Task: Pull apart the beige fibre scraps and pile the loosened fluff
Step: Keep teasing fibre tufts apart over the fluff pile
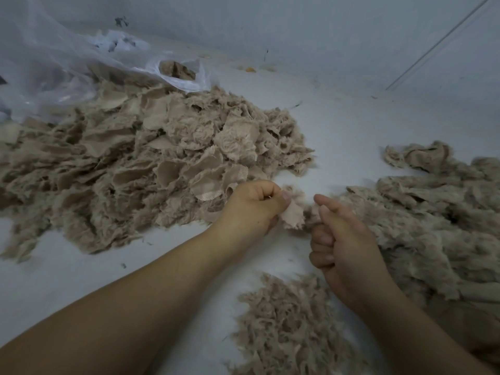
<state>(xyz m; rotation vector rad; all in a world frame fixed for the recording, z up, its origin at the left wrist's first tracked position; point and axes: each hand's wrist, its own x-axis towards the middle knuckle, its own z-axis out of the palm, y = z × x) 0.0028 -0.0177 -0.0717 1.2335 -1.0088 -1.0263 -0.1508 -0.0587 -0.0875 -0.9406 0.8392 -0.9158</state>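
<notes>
There is one view, from a wide-angle camera on the person's head, looking forward and down. It sits close above both forearms, which run up from the bottom edge to the left hand (254, 205) and right hand (343, 247) near mid-frame. Beyond the hands the white floor (351, 125) reaches a wall (297, 28). Straight edges bow toward the corners.

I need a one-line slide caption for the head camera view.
Left hand and right hand pull a beige scrap apart between scrap heap and fluff pile.
</notes>
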